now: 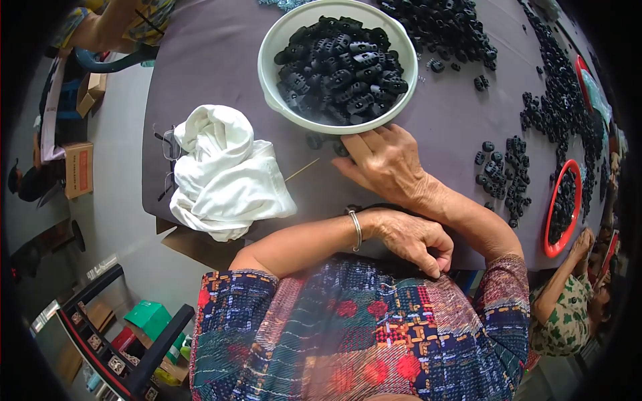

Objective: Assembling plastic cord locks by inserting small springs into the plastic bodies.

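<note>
A white plastic bowl (270,100) heaped with black toggle-like plastic pieces (344,73) stands before me. My right hand (386,162) is just below the bowl's near rim. Its thumb is apart from its fingers. A small black piece (341,148) lies between them at the tips, partly in the bowl's shadow; whether they grip it is unclear. My left hand (416,242), with a silver bangle (356,230) on the wrist, rests nearer my body at the table edge. Its fingers are curled inward, and anything inside them is hidden.
Left of the bowl lie a crumpled white cloth (224,174), eyeglasses (170,144) and a thin wooden stick (302,170). More black pieces (505,170) are spread over the table's right side, around a red-rimmed tray (550,227). Other people sit at the right and upper left.
</note>
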`<state>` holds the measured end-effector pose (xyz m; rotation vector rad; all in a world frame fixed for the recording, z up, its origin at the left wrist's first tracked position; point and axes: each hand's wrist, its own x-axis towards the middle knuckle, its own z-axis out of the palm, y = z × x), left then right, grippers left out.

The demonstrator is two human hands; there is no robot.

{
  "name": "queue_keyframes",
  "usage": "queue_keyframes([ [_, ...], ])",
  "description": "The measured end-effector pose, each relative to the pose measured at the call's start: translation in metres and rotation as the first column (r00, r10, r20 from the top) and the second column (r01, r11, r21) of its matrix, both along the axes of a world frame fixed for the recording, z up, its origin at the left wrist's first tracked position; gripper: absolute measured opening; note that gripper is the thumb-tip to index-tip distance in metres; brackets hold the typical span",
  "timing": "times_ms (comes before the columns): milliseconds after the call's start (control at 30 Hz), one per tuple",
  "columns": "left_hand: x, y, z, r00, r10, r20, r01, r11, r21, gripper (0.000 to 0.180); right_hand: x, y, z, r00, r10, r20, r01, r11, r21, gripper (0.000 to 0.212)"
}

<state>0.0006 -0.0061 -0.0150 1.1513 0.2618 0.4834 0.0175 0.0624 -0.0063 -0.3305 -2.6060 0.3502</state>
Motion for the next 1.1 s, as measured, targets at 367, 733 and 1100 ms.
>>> queue_keyframes([
  [367, 0.002, 0.003, -0.002, 0.999, 0.037, 0.024, -0.04, 0.994, 0.101, 0.03, 0.049, 0.023, 0.018, 0.98, 0.109, -0.167, -0.164, 0.918, -0.36, 0.027],
  [733, -0.014, 0.005, 0.018, 0.996, 0.018, -0.088, -0.029, 0.993, -0.118, 0.034, 0.112, 0.026, 0.026, 0.971, -0.12, -0.209, -0.099, 0.593, -0.799, 0.03],
  [1100, -0.011, 0.005, 0.015, 0.992, 0.121, 0.017, -0.111, 0.95, -0.292, 0.03, 0.119, 0.024, 0.015, 0.954, -0.206, -0.219, -0.136, 0.353, -0.925, 0.031],
])
